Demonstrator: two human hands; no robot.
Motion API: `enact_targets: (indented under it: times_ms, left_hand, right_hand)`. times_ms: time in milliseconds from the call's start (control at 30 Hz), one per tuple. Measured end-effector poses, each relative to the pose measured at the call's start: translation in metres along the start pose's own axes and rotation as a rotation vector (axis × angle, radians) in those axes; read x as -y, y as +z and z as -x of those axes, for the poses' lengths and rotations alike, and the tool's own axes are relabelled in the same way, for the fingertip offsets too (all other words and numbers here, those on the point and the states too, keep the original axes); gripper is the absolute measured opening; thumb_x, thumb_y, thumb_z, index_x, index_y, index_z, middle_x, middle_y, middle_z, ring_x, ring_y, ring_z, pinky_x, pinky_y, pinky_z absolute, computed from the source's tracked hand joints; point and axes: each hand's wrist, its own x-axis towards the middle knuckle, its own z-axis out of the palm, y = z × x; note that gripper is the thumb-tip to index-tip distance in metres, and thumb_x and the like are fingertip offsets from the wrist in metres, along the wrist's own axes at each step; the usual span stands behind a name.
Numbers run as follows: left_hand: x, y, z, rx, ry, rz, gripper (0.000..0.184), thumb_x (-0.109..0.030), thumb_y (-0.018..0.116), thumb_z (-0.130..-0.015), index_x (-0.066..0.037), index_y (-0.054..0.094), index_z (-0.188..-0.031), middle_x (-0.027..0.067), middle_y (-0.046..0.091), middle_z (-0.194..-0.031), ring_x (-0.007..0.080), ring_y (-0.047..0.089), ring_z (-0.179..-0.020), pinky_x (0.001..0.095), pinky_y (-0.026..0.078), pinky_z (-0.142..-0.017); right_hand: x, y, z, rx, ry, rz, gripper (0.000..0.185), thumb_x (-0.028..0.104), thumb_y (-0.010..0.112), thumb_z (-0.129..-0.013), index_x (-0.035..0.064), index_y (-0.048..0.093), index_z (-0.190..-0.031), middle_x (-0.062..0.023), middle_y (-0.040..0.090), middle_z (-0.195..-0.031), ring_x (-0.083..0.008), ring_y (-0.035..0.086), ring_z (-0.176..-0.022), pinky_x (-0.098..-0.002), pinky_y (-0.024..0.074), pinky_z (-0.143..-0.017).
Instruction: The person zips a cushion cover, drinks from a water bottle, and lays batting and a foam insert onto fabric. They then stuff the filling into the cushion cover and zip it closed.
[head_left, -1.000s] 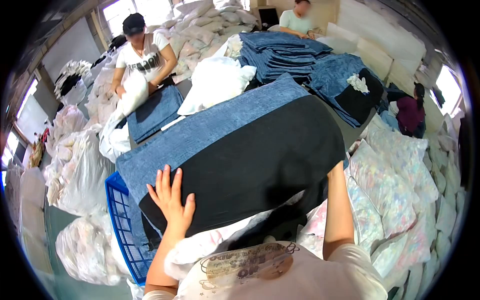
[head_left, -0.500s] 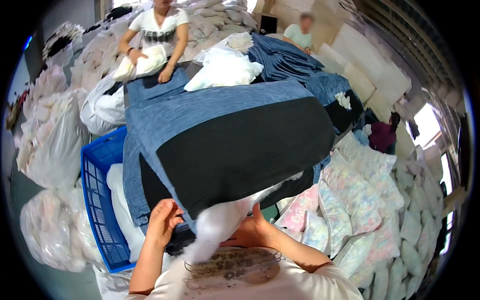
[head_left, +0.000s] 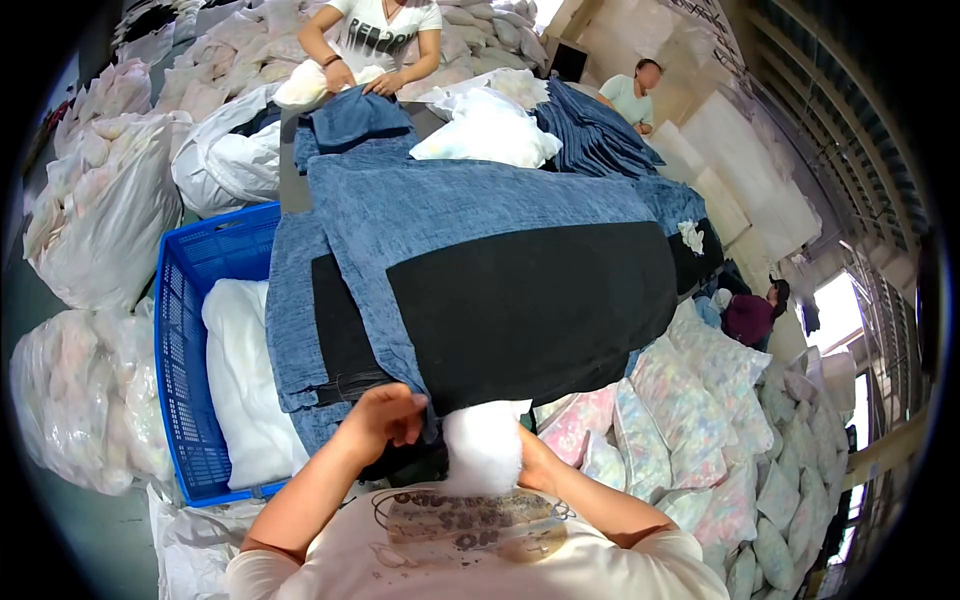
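Note:
A large blue and black fabric cover point(head_left: 540, 300) lies in front of me, its near edge raised toward my body. My left hand point(head_left: 390, 418) is closed on the cover's near left corner, pinching the blue edge. A tuft of fluffy white batting point(head_left: 483, 447) bulges at the near edge, between my hands. My right hand point(head_left: 538, 462) holds the batting from its right side; its fingers are hidden behind the fluff. More blue and black covers point(head_left: 300, 340) lie beneath on the left.
A blue plastic basket point(head_left: 185, 390) at left contains white padding point(head_left: 245, 380). Filled patterned bags point(head_left: 690, 430) are heaped at right. Across the table, a co-worker point(head_left: 385, 40) handles blue fabric point(head_left: 355, 122) beside a white bundle point(head_left: 485, 130) and stacked blue covers point(head_left: 595, 130). Other people sit farther back.
The near edge of the cover has shifted right, and the batting is bunched more upright. My left hand has moved right with the corner. Across the table, the co-worker now lifts the blue fabric.

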Motion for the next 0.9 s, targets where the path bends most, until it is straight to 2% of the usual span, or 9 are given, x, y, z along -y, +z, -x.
enact_targets:
  times_ms: [100,133,333,533,567,633,667,767,900]
  left_hand:
    - [0.015,-0.009,-0.008,-0.113,-0.042,-0.439,0.034,-0.033,0.068,-0.094,-0.009,0.059,-0.072,0.0051,0.058,-0.056,0.0117,0.054,-0.042,0.0230,0.037,-0.037]
    - [0.020,-0.021,-0.013,-0.031,-0.121,-0.490,0.054,-0.052,0.069,-0.090,-0.006,0.056,-0.065,0.0042,0.054,-0.052,0.0127,0.051,-0.039,0.0246,0.035,-0.035]
    - [0.008,-0.010,-0.019,0.210,-0.034,-0.305,0.042,-0.045,0.065,-0.094,-0.005,0.061,-0.080,0.0047,0.058,-0.056,0.0132,0.055,-0.043,0.0247,0.041,-0.038]
    - [-0.049,0.013,0.024,-0.052,-0.052,-0.397,0.044,-0.034,0.067,-0.094,0.000,0.061,-0.067,0.0062,0.056,-0.053,0.0149,0.053,-0.041,0.0272,0.039,-0.039]
    - [-0.070,0.029,0.049,-0.108,-0.043,-0.303,0.045,-0.035,0.068,-0.094,0.000,0.061,-0.066,0.0069,0.055,-0.052,0.0151,0.052,-0.041,0.0274,0.039,-0.039]
    - [-0.072,0.052,0.074,-0.119,-0.082,-0.862,0.057,-0.042,0.072,-0.089,0.000,0.057,-0.054,0.0081,0.050,-0.047,0.0165,0.048,-0.038,0.0360,0.036,-0.038]
    - [-0.042,0.053,0.073,-0.125,0.306,-0.934,0.056,-0.038,0.070,-0.090,0.002,0.056,-0.054,0.0130,0.052,-0.047,0.0261,0.051,-0.040,0.0422,0.038,-0.043]
    - [-0.086,0.062,0.083,0.058,0.303,-1.507,0.049,-0.035,0.069,-0.090,0.001,0.059,-0.058,0.0180,0.058,-0.055,0.0350,0.056,-0.049,0.0450,0.042,-0.049]
    - [-0.101,0.045,0.090,-0.349,0.606,-1.820,0.031,-0.024,0.073,-0.085,-0.001,0.063,-0.067,0.0146,0.058,-0.058,0.0354,0.055,-0.052,0.0396,0.043,-0.050]
  right_hand:
    - [-0.001,0.023,0.012,0.035,-0.017,0.051,0.061,0.052,0.044,-0.102,0.0102,0.045,-0.145,-0.0133,0.055,-0.141,-0.0288,0.055,-0.127,-0.0459,0.0439,-0.107]
    - [-0.003,0.020,0.007,0.198,0.012,-0.034,0.064,0.054,0.044,-0.101,0.0088,0.043,-0.146,-0.0170,0.052,-0.142,-0.0328,0.053,-0.129,-0.0478,0.0425,-0.108]
    - [0.027,0.042,0.035,0.735,-0.072,-0.273,0.079,0.060,0.042,-0.097,0.0025,0.033,-0.151,-0.0312,0.041,-0.147,-0.0468,0.045,-0.133,-0.0546,0.0351,-0.113]
    - [0.091,0.005,-0.005,0.449,-0.100,-0.097,0.037,0.021,0.055,-0.099,0.0014,0.056,-0.130,-0.0194,0.064,-0.125,-0.0319,0.065,-0.113,-0.0468,0.0543,-0.097]
    - [0.096,0.037,-0.019,0.191,-0.282,-0.111,0.034,0.021,0.053,-0.100,0.0014,0.058,-0.128,-0.0174,0.063,-0.126,-0.0338,0.064,-0.113,-0.0479,0.0515,-0.101]
    - [0.110,0.051,-0.068,0.537,-0.391,-0.378,0.036,0.024,0.052,-0.100,0.0000,0.059,-0.126,-0.0200,0.061,-0.129,-0.0355,0.061,-0.116,-0.0462,0.0459,-0.105]
    - [0.110,0.072,-0.088,0.460,-0.474,-0.294,0.036,0.024,0.052,-0.100,-0.0001,0.059,-0.126,-0.0201,0.061,-0.129,-0.0355,0.061,-0.116,-0.0462,0.0458,-0.105]
    - [0.076,0.108,-0.124,0.218,-0.622,0.153,0.037,0.025,0.052,-0.100,-0.0002,0.059,-0.126,-0.0205,0.061,-0.129,-0.0357,0.061,-0.116,-0.0459,0.0453,-0.105]
    - [0.026,0.117,-0.139,0.176,-0.799,0.692,0.038,0.026,0.052,-0.099,-0.0004,0.060,-0.125,-0.0211,0.061,-0.128,-0.0359,0.060,-0.116,-0.0456,0.0447,-0.105]
